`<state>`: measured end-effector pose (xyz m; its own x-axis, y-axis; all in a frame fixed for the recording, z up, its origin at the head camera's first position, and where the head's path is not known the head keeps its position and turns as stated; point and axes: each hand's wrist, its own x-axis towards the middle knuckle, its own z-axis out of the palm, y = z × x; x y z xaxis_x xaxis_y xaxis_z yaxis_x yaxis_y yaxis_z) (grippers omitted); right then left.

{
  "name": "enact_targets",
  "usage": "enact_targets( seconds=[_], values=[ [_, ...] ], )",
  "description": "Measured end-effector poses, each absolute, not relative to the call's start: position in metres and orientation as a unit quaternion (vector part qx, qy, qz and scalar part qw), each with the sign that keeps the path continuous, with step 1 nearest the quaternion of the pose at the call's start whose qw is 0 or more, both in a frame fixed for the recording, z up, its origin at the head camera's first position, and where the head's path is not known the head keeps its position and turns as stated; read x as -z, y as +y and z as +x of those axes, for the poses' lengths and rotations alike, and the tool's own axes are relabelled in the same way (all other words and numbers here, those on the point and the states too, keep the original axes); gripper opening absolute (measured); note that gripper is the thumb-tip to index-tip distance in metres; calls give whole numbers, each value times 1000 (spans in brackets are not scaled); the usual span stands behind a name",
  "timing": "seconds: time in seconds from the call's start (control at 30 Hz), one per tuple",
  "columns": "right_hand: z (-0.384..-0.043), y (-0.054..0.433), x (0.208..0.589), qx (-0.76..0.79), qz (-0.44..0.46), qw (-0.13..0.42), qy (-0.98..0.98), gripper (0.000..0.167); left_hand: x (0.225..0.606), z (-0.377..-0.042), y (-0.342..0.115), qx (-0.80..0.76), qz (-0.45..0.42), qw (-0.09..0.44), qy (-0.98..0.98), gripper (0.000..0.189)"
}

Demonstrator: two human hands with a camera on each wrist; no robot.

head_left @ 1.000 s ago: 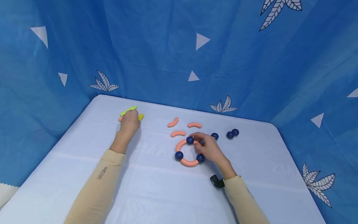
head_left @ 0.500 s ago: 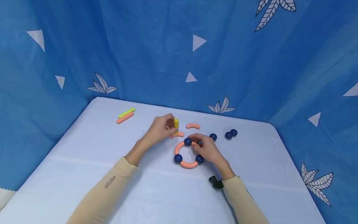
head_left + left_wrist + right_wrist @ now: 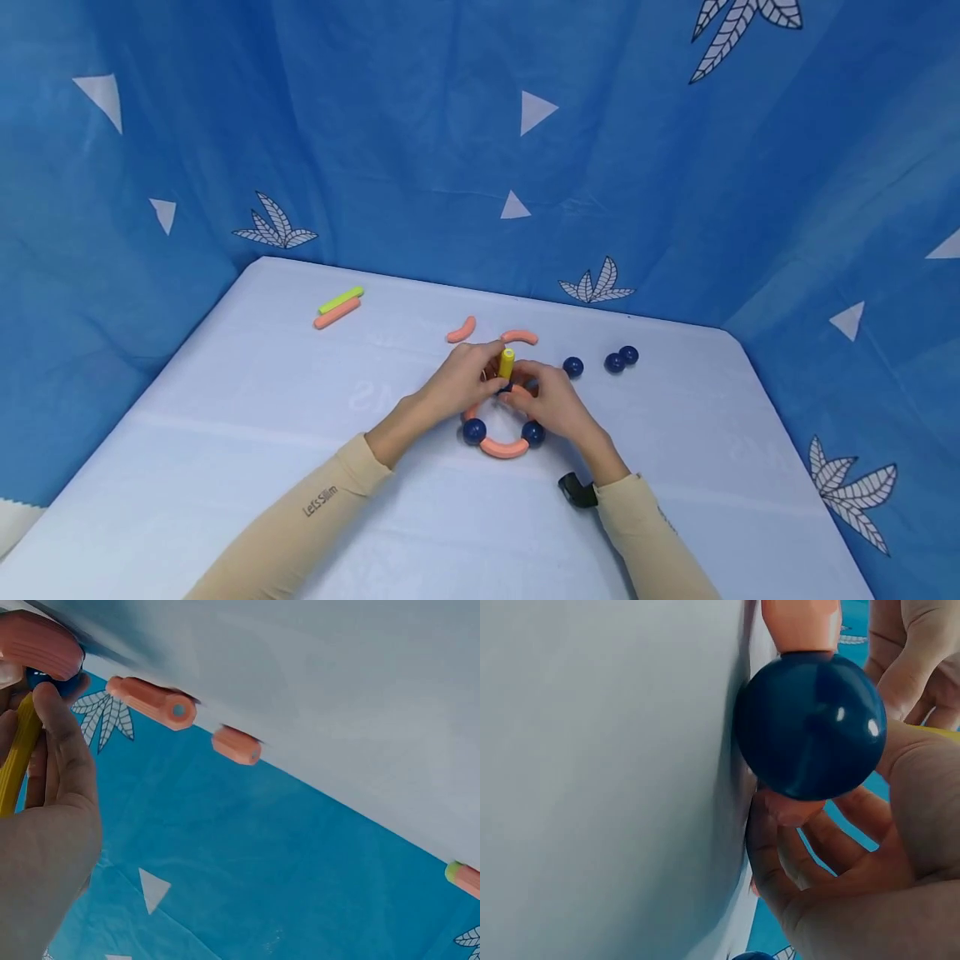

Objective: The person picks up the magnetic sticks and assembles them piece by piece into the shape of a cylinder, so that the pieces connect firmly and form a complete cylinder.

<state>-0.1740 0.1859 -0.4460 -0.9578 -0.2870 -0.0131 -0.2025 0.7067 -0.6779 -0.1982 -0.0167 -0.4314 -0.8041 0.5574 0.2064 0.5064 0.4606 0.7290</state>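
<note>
Three dark blue balls and curved orange rods form a ring on the table, with one curved rod (image 3: pixel 504 448) at its near side. My left hand (image 3: pixel 463 382) pinches a yellow stick (image 3: pixel 507 363) upright, its lower end right at the ring's far ball (image 3: pixel 506 387). From the right, my right hand (image 3: pixel 557 404) holds the ring's right curved rod (image 3: pixel 791 810) between thumb and fingers, beside that far ball. In the right wrist view the near-right blue ball (image 3: pixel 810 724) looms close in front. My fingers hide much of the ring's far side.
Behind the hands lie loose curved rods, one on the left (image 3: pixel 462 330) and one on the right (image 3: pixel 520 337). A lone blue ball (image 3: pixel 573 367) and a touching pair (image 3: pixel 615 362) sit to the right. Far left are straight green (image 3: pixel 341 300) and orange (image 3: pixel 337 313) sticks.
My left hand has picked up the yellow stick at the far left and carried it right to the ring's far ball. My right hand has stayed at the ring, which has shifted slightly.
</note>
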Motion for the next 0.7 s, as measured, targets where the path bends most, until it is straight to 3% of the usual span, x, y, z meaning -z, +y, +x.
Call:
enact_targets(
  seconds=[0.23, 0.43, 0.53, 0.7],
  values=[
    [-174, 183, 447, 369, -153, 42, 916, 37, 434, -201, -17, -395, 339, 11, 854, 15],
    [-175, 182, 446, 371, -151, 31, 916, 34, 421, -210, -32, -357, 336, 24, 871, 23],
    [-175, 183, 445, 370, -119, 26, 921, 34, 411, -226, -59, -344, 278, 7, 897, 26],
    [-175, 186, 446, 369, -80, 16, 926, 38, 411, -254, -131, -306, 99, -82, 943, 18]
  ],
)
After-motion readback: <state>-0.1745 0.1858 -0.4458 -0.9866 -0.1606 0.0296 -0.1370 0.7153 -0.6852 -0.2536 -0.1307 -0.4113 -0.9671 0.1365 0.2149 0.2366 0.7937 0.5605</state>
